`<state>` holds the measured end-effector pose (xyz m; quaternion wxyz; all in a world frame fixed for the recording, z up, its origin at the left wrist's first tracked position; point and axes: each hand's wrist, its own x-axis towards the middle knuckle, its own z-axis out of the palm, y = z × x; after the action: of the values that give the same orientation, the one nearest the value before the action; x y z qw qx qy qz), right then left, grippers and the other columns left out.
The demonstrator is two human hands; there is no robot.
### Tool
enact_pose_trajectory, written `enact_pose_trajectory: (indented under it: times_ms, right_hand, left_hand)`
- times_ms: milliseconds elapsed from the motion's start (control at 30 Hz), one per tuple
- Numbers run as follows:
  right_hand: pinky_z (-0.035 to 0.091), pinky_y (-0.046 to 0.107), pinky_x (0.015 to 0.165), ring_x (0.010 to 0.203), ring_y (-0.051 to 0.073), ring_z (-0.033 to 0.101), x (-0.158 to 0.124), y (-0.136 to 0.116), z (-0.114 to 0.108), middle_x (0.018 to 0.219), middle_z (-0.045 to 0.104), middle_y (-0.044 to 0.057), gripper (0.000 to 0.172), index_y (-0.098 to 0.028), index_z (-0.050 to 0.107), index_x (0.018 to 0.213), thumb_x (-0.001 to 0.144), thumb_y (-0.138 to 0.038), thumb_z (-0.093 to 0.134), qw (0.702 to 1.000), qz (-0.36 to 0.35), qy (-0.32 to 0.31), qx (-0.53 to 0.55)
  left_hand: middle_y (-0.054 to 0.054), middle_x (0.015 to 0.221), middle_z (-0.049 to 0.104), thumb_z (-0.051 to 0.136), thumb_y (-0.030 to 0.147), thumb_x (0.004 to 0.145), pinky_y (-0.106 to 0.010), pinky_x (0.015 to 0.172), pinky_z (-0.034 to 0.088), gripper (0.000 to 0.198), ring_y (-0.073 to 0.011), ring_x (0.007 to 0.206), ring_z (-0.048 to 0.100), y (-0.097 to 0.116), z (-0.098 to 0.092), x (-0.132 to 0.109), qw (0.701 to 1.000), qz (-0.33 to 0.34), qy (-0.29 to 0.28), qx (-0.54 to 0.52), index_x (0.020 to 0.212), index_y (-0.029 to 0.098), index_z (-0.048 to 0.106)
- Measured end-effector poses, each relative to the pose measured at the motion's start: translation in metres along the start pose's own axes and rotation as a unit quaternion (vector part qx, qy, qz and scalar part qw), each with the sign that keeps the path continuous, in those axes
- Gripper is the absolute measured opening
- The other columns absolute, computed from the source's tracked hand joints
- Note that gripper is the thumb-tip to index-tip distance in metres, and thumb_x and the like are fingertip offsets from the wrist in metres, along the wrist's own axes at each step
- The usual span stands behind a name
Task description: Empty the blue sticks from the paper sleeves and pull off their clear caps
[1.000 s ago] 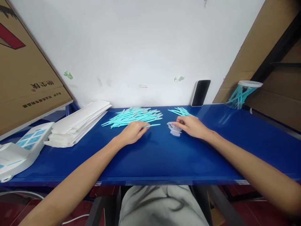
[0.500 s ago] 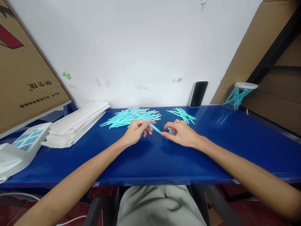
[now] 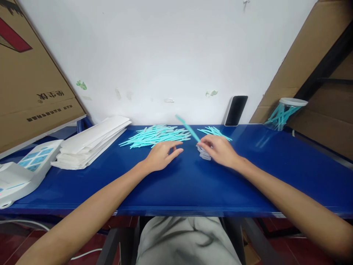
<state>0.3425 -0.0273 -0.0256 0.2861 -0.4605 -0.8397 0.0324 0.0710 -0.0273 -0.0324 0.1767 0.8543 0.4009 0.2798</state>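
My right hand (image 3: 217,149) pinches the lower end of a thin turquoise plastic stick (image 3: 190,130), shaped like an eyebrow razor, which slants up and to the left. Just below those fingers lie small clear plastic pieces (image 3: 204,154), partly hidden by the hand. My left hand (image 3: 163,154) hovers over the blue table with thumb and forefinger apart, holding nothing. Beyond it spreads a large pile of similar turquoise sticks (image 3: 154,136). A smaller pile of turquoise sticks (image 3: 213,131) lies behind my right hand, which covers part of it.
White paper sleeves (image 3: 93,138) are stacked on the left of the blue table (image 3: 171,187), near a white device (image 3: 41,158). A black-fronted phone-like object (image 3: 236,110) leans on the wall. A lidded clear jar (image 3: 284,114) of turquoise sticks stands right. A cardboard box (image 3: 41,73) rises left.
The stick has passed from my left hand to my right and now tilts up. My left fingers have let go and spread. The clear pieces show more.
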Motion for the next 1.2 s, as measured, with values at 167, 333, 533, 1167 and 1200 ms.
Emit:
enact_pose_trajectory:
  times_ms: [167, 333, 533, 1167, 1200]
  right_hand:
    - [0.035, 0.030, 0.063, 0.083, 0.025, 0.066, 0.003, 0.049, -0.020, 0.088, 0.074, 0.008, 0.032, -0.022, 0.070, 0.096, 0.100, -0.042, 0.045, 0.966, 0.207, -0.022, -0.151]
    - [0.038, 0.033, 0.065, 0.090, 0.029, 0.068, 0.003, 0.073, -0.029, 0.095, 0.074, 0.012, 0.038, -0.021, 0.070, 0.091, 0.099, -0.041, 0.039, 0.936, 0.291, -0.063, -0.185]
    - [0.042, 0.035, 0.068, 0.092, 0.030, 0.068, 0.005, 0.066, -0.032, 0.100, 0.073, 0.014, 0.040, -0.020, 0.071, 0.091, 0.097, -0.038, 0.036, 0.928, 0.312, -0.094, -0.179]
    - [0.036, 0.031, 0.061, 0.076, 0.024, 0.065, 0.003, 0.035, -0.025, 0.079, 0.072, 0.008, 0.031, -0.022, 0.071, 0.085, 0.094, -0.040, 0.048, 0.967, 0.191, -0.048, -0.159]
    - [0.035, 0.030, 0.060, 0.074, 0.023, 0.064, 0.003, 0.031, -0.023, 0.078, 0.072, 0.007, 0.030, -0.022, 0.070, 0.085, 0.095, -0.040, 0.048, 0.974, 0.169, -0.055, -0.143]
  left_hand:
    - [-0.014, 0.122, 0.062, 0.040, 0.040, 0.103, -0.045, 0.097, 0.045, 0.047, -0.0295, 0.110, 0.052, -0.016, -0.003, -0.002, 0.974, 0.037, -0.017, 0.224, 0.135, 0.015, 0.062]
    - [-0.016, 0.117, 0.058, 0.039, 0.044, 0.102, -0.046, 0.097, 0.044, 0.051, -0.0298, 0.104, 0.049, -0.023, -0.001, 0.000, 0.960, 0.029, -0.047, 0.276, 0.137, 0.011, 0.058]
    - [-0.016, 0.110, 0.055, 0.037, 0.048, 0.102, -0.047, 0.095, 0.043, 0.052, -0.0308, 0.104, 0.049, -0.025, -0.001, 0.000, 0.955, 0.005, -0.052, 0.292, 0.127, 0.011, 0.063]
    - [-0.017, 0.111, 0.057, 0.038, 0.050, 0.102, -0.045, 0.088, 0.046, 0.051, -0.0308, 0.100, 0.056, -0.017, -0.001, -0.003, 0.951, 0.009, -0.050, 0.305, 0.124, 0.011, 0.064]
    - [-0.017, 0.113, 0.058, 0.039, 0.047, 0.102, -0.045, 0.089, 0.046, 0.049, -0.0308, 0.102, 0.056, -0.015, -0.002, -0.003, 0.951, 0.021, -0.050, 0.305, 0.122, 0.011, 0.065]
